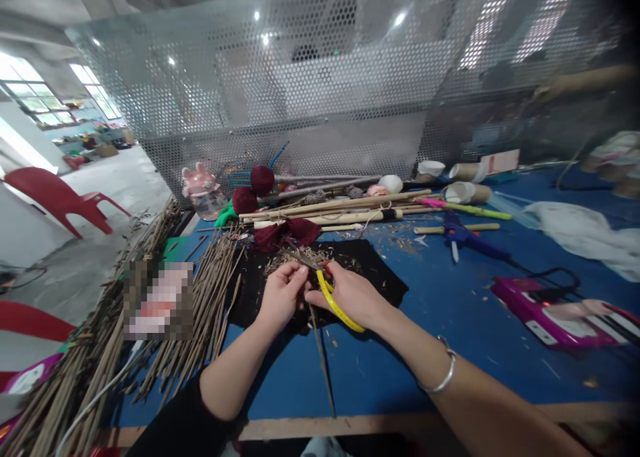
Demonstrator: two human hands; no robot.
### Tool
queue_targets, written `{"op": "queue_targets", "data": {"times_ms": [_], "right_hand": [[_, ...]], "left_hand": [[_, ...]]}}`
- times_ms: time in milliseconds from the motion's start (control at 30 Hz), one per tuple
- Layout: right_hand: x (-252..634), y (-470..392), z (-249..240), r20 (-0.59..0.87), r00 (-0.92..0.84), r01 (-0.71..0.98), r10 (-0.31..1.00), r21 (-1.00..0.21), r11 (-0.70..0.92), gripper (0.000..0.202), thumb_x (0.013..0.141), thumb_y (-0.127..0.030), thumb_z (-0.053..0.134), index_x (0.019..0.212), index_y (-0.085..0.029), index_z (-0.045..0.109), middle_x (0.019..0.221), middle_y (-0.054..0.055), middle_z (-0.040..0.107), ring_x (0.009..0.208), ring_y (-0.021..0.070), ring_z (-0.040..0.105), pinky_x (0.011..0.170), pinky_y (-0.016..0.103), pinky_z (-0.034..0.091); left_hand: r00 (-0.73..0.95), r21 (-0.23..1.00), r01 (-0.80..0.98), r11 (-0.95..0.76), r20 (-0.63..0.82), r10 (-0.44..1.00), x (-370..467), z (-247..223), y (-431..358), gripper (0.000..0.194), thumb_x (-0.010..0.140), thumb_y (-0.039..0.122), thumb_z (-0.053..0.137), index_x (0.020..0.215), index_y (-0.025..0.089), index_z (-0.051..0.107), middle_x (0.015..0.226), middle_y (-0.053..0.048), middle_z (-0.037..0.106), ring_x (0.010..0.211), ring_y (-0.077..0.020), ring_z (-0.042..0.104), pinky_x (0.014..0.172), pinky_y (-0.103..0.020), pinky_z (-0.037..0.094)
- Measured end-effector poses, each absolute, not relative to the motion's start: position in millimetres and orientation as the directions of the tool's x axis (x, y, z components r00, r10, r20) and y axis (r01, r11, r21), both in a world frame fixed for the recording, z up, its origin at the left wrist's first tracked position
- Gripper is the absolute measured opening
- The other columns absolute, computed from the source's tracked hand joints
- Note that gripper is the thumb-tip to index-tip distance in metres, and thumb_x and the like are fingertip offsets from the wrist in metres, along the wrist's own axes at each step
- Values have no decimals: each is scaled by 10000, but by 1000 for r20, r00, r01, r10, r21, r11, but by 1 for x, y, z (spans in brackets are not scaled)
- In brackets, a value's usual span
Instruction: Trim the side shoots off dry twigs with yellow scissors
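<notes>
My left hand (284, 293) is closed in a pinch on a thin brown twig (323, 360), whose long end slants down toward the front edge of the table. Held in my right hand (353, 297) is a pair of scissors (309, 259) with a curved yellow handle; the blades point up and left, close to my left fingertips. Both hands are over a black cloth (383, 277) strewn with cut bits of stem (280, 260). Where the twig meets the fingers is partly hidden.
Long brown twigs (200, 303) lie in bundles at the left, near a blurred-out flat object (159, 301) and white cable. Behind are dark red balls (263, 180), sticks (330, 213) and a pink bottle (203, 190). A blue glue gun (473, 240) and purple device (535, 310) are at right.
</notes>
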State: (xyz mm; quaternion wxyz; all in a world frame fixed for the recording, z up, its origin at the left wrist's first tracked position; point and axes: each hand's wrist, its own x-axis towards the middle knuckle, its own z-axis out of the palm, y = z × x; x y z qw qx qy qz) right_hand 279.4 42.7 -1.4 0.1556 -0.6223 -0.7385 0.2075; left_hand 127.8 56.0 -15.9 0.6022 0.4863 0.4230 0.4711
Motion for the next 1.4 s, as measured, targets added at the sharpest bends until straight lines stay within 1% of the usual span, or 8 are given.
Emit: {"op": "queue_targets", "data": {"times_ms": [300, 467, 600, 700, 833, 1000, 1200, 1400], "right_hand": [[276, 46, -9, -49, -95, 885, 994, -462, 62, 558, 648, -723, 471, 813, -193, 525, 758, 56, 623, 664, 195, 582, 502, 241, 269], [280, 52, -10, -82, -114, 896, 990, -439, 67, 521, 681, -706, 448, 737, -197, 547, 708, 47, 624, 603, 171, 567, 487, 238, 264], [282, 52, -3, -102, -88, 924, 991, -379, 43, 545, 682, -719, 424, 756, -198, 566, 741, 64, 634, 662, 193, 586, 503, 246, 275], [282, 48, 1, -76, -95, 934, 993, -352, 62, 587, 647, -742, 440, 848, -203, 553, 796, 63, 641, 721, 214, 598, 527, 250, 293], [281, 44, 1, -76, -137, 921, 988, -377, 99, 656, 638, -757, 434, 954, -187, 513, 871, 78, 638, 782, 230, 604, 563, 255, 324], [278, 44, 2, -76, -135, 905, 988, -415, 92, 574, 668, -716, 462, 900, -194, 523, 829, 69, 634, 767, 222, 598, 563, 253, 311], [282, 49, 0, -63, -87, 896, 994, -441, 51, 494, 688, -668, 494, 847, -200, 526, 780, 51, 618, 705, 187, 577, 540, 239, 282], [280, 46, 1, -15, -121, 859, 993, -502, 97, 509, 676, -625, 552, 926, -187, 488, 834, 53, 606, 719, 176, 568, 564, 227, 300]], "left_hand": [[190, 989, -137, 59, -32, 981, 127, -17, 58, 327, 721, 457, 582, 818, 152, 512, 497, 62, 490, 320, -30, 354, 305, -147, 297], [191, 986, -148, 81, -52, 980, 128, -17, 60, 323, 721, 464, 577, 804, 160, 507, 456, 68, 481, 318, -38, 370, 303, -141, 269], [149, 974, -202, 105, -75, 986, 128, -16, 60, 334, 686, 464, 610, 797, 168, 501, 513, 62, 512, 353, -42, 428, 313, -139, 258], [131, 968, -231, 94, -65, 989, 127, -15, 60, 327, 681, 447, 621, 784, 166, 491, 557, 56, 533, 353, -28, 414, 318, -138, 249], [156, 975, -208, 81, -49, 987, 126, -16, 60, 307, 684, 417, 633, 733, 158, 477, 531, 60, 516, 346, -15, 377, 337, -132, 259], [151, 983, -162, 82, -57, 987, 127, -16, 59, 318, 670, 439, 638, 712, 155, 500, 489, 68, 483, 331, -20, 345, 318, -138, 251], [185, 983, -131, 129, -104, 977, 128, -12, 54, 344, 691, 455, 608, 824, 139, 577, 553, 21, 555, 416, -62, 461, 344, -151, 350], [201, 986, -110, 128, -104, 974, 128, -11, 53, 329, 652, 414, 657, 812, 137, 582, 502, 49, 522, 348, -38, 398, 321, -151, 331]]}}
